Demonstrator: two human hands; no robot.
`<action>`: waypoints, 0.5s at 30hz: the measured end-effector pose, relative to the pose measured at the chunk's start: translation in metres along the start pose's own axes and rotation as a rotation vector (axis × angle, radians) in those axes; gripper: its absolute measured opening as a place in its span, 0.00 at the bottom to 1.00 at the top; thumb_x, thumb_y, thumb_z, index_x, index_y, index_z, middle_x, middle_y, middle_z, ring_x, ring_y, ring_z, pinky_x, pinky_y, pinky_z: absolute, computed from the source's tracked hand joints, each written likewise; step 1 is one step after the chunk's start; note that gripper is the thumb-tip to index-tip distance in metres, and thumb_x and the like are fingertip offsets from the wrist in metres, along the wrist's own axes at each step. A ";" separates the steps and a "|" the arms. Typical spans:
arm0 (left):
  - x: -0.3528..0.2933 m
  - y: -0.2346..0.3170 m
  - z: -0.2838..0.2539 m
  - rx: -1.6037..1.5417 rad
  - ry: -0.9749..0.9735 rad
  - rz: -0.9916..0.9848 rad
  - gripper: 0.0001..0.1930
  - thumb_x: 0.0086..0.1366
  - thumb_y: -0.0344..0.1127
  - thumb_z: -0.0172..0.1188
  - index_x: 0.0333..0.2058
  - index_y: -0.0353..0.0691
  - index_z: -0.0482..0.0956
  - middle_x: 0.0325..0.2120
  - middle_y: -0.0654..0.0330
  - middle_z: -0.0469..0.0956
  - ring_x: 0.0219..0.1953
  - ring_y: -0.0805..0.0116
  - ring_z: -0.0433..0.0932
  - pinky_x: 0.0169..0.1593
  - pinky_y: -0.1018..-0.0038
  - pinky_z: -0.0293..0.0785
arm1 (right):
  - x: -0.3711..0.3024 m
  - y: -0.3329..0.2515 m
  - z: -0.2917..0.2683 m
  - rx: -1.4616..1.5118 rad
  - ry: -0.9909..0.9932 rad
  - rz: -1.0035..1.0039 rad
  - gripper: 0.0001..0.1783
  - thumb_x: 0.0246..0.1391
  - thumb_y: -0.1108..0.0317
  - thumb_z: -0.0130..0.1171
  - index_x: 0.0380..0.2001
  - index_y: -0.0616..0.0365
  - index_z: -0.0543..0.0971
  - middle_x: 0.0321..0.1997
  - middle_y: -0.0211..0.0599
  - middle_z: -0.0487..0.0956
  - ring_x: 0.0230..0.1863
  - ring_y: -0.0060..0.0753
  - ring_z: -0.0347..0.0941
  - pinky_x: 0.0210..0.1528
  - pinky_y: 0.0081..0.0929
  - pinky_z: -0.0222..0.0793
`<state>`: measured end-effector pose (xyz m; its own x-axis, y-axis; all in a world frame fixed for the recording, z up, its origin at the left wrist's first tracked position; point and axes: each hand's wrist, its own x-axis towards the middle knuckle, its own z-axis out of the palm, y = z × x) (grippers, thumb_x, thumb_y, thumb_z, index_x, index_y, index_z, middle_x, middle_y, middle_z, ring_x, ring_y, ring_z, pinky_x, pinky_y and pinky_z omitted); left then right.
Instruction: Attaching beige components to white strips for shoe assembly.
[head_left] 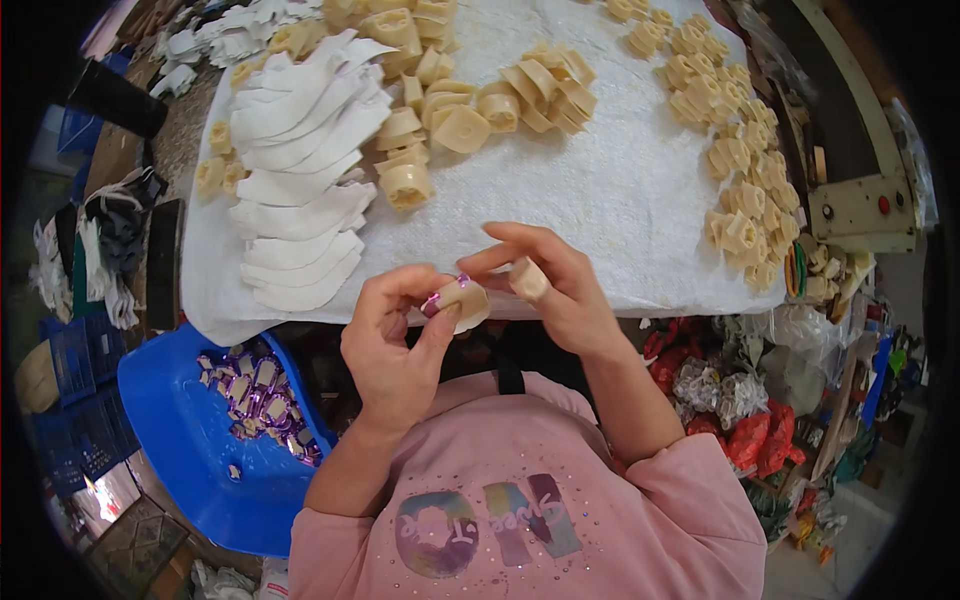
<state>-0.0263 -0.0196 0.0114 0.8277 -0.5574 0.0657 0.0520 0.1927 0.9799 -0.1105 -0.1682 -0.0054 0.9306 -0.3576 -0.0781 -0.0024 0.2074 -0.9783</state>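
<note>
My left hand (pixel 392 340) grips a small cream plastic piece (pixel 462 298) with a bit of purple foil at its top. My right hand (pixel 545 282) pinches the same piece from the right, its taped thumb against it. Both hands hover just over the near edge of the white-covered table (pixel 620 190). Curved white strips (pixel 300 170) lie stacked on the table's left. Cream plastic pieces (pixel 460 100) are heaped in the middle and along the right side (pixel 745 160).
A blue plastic tub (pixel 180 440) at my lower left holds several purple-foil-wrapped pieces (pixel 258 395). Red and silver wrapped items (pixel 730 400) pile up at the right. A cream machine panel (pixel 860 205) with buttons stands beyond the table's right edge. Blue crates (pixel 75 400) stand at the far left.
</note>
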 end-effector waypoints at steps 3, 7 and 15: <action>0.001 -0.001 0.001 -0.071 -0.050 -0.118 0.09 0.57 0.19 0.59 0.37 0.29 0.73 0.35 0.56 0.76 0.38 0.73 0.75 0.43 0.78 0.73 | 0.001 -0.004 0.001 0.009 -0.119 -0.150 0.17 0.55 0.72 0.53 0.49 0.56 0.71 0.46 0.37 0.72 0.47 0.28 0.67 0.51 0.28 0.63; 0.000 -0.004 0.003 -0.072 -0.074 -0.077 0.06 0.59 0.23 0.59 0.34 0.29 0.74 0.37 0.53 0.77 0.38 0.73 0.75 0.42 0.78 0.73 | 0.001 0.002 0.007 -0.231 -0.069 -0.317 0.09 0.54 0.73 0.52 0.40 0.55 0.72 0.42 0.35 0.69 0.48 0.31 0.62 0.52 0.28 0.59; 0.003 0.002 -0.001 -0.031 -0.111 -0.101 0.06 0.59 0.25 0.60 0.33 0.29 0.74 0.36 0.52 0.78 0.36 0.73 0.75 0.39 0.79 0.74 | 0.005 -0.008 0.014 -0.112 -0.050 -0.185 0.08 0.47 0.75 0.55 0.33 0.56 0.71 0.38 0.35 0.69 0.42 0.37 0.61 0.46 0.30 0.58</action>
<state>-0.0227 -0.0199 0.0134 0.7505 -0.6608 -0.0109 0.1504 0.1547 0.9765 -0.1013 -0.1590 0.0044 0.9359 -0.3343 0.1113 0.1317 0.0390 -0.9905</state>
